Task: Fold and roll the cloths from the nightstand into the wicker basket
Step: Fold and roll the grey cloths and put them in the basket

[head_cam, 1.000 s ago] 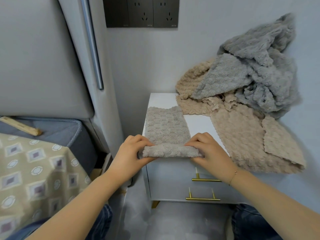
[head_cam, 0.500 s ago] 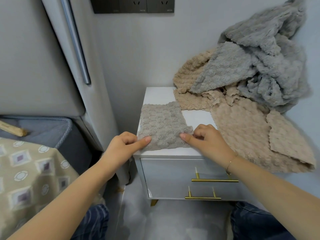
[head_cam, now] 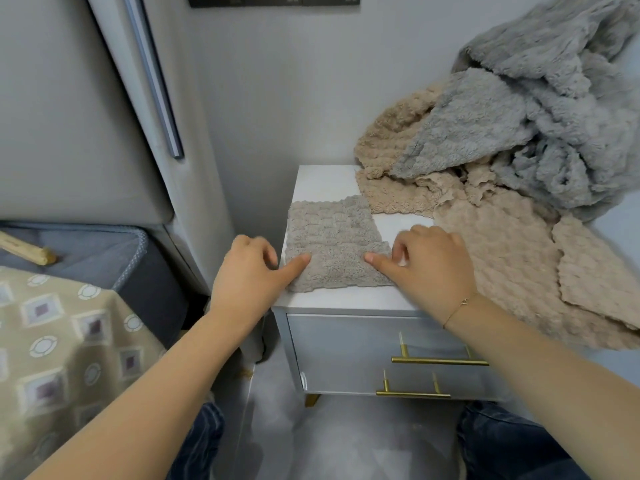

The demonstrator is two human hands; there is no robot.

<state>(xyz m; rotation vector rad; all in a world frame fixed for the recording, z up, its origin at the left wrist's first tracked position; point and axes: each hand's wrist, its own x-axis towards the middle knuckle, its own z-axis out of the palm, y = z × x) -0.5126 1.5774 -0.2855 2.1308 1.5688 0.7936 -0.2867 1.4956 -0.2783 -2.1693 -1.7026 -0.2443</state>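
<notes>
Bed [head_cam: 65, 323]: 9 o'clock, patterned cover, not involved.
Left hand [head_cam: 247, 277]: at the 9 o'clock edge of the taupe cloth [head_cam: 334, 245]; thumb laid straight on the near corner, other fingers curled, pinching nothing.
Taupe cloth: flat on the nightstand [head_cam: 322, 178] top, front-left. A second ago its near edge was rolled up under both hands; roll is gone, cloth lies open as a folded strip.
Right hand [head_cam: 433, 268]: 3 o'clock edge, thumb pressing the cloth flat, fingers curled, no pinch.
Cloth pile [head_cam: 512, 168]: 1 to 3 o'clock, beige and grey, untouched.
Meaning: likely a reset; roll must restart from the near edge.
Wicker basket: not in view.
</notes>
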